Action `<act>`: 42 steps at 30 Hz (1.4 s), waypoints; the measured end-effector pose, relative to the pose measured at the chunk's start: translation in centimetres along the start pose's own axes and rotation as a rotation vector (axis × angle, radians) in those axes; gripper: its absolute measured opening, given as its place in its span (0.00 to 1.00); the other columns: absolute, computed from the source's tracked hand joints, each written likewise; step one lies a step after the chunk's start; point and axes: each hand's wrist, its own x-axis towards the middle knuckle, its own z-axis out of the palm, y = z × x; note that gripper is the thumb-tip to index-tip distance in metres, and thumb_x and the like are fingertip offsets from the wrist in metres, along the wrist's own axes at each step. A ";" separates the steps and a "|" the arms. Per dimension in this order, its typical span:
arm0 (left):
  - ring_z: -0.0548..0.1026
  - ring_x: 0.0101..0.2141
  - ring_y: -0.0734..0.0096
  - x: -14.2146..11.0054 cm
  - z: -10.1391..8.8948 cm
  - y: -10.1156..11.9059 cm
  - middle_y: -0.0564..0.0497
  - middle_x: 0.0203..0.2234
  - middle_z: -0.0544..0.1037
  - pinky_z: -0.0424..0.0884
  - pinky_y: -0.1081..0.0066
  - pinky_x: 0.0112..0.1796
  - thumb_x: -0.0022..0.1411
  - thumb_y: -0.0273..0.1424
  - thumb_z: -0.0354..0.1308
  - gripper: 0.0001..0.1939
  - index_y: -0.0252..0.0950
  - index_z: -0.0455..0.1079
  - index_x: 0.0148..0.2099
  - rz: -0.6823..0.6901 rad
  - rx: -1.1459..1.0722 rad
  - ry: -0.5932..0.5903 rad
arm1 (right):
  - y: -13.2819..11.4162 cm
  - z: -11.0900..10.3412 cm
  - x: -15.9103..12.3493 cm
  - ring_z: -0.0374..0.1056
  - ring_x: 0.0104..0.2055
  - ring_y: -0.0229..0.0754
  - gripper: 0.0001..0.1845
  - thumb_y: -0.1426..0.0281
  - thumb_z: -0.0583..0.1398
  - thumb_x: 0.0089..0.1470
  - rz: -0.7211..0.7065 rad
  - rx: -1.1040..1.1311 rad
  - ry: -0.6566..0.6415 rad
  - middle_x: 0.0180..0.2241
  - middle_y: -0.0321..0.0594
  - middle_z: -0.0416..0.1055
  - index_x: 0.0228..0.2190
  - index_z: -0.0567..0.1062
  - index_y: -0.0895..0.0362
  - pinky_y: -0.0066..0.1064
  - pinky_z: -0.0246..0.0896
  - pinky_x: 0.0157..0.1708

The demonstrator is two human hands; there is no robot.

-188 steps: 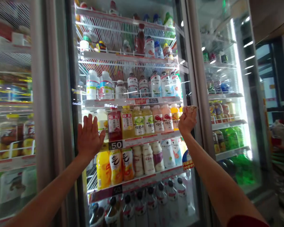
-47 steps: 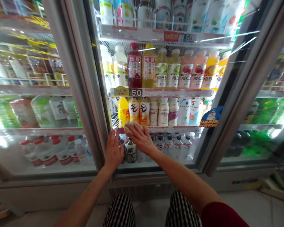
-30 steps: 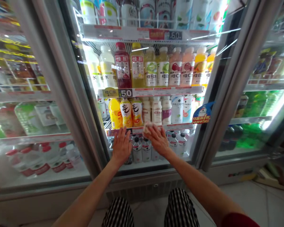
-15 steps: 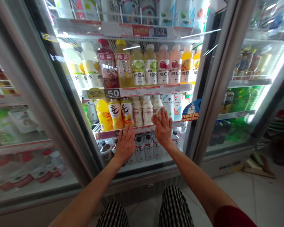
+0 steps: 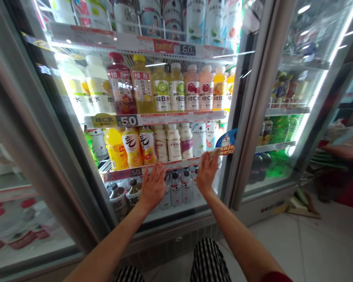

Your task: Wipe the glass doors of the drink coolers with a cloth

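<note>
My left hand lies flat on the glass door of a drinks fridge, fingers spread, just below the shelf of orange drinks. It holds nothing. Higher and to the right, my right hand presses a crumpled, pale cloth against the same glass; the hand hides most of the cloth. A blue round sticker is on the door right beside the cloth. Behind the glass stand orange drink bottles, white milk-drink bottles and a red drink bottle.
Metal door frames stand on both sides, with further fridge doors beyond. A low cardboard box lies on the tiled floor to the right. A red-sided table is at the far right. My knees are close below the door.
Over the last second my right hand has wiped rightward across the glass with the cloth, up to the sticker. My left hand stays flat on the glass as the view turns right.
</note>
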 end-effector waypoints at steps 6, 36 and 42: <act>0.44 0.62 0.66 0.4 -0.3 -0.5 0.42 0.59 0.56 0.39 0.56 0.60 0.56 0.23 0.47 0.32 0.33 0.46 0.63 0.004 0.004 0.005 | 0.2 -0.3 -1.3 0.41 0.65 0.48 0.30 0.75 0.51 0.54 -0.248 0.013 -0.174 0.64 0.42 0.42 0.58 0.56 0.46 0.48 0.46 0.57; 0.44 0.62 0.62 1.6 -2.6 -5.2 0.44 0.62 0.48 0.41 0.54 0.60 0.58 0.27 0.50 0.37 0.38 0.35 0.65 -0.128 0.018 0.144 | -1.0 1.1 8.4 0.43 0.64 0.53 0.29 0.73 0.48 0.56 0.041 0.023 0.176 0.64 0.47 0.40 0.59 0.53 0.54 0.54 0.48 0.54; 0.47 0.62 0.62 2.6 -2.8 -5.3 0.45 0.62 0.48 0.41 0.54 0.60 0.59 0.27 0.49 0.36 0.38 0.36 0.65 -0.126 0.014 0.179 | -3.5 0.4 6.3 0.42 0.64 0.47 0.29 0.74 0.52 0.54 -0.446 0.096 -0.179 0.63 0.36 0.45 0.56 0.57 0.43 0.48 0.42 0.59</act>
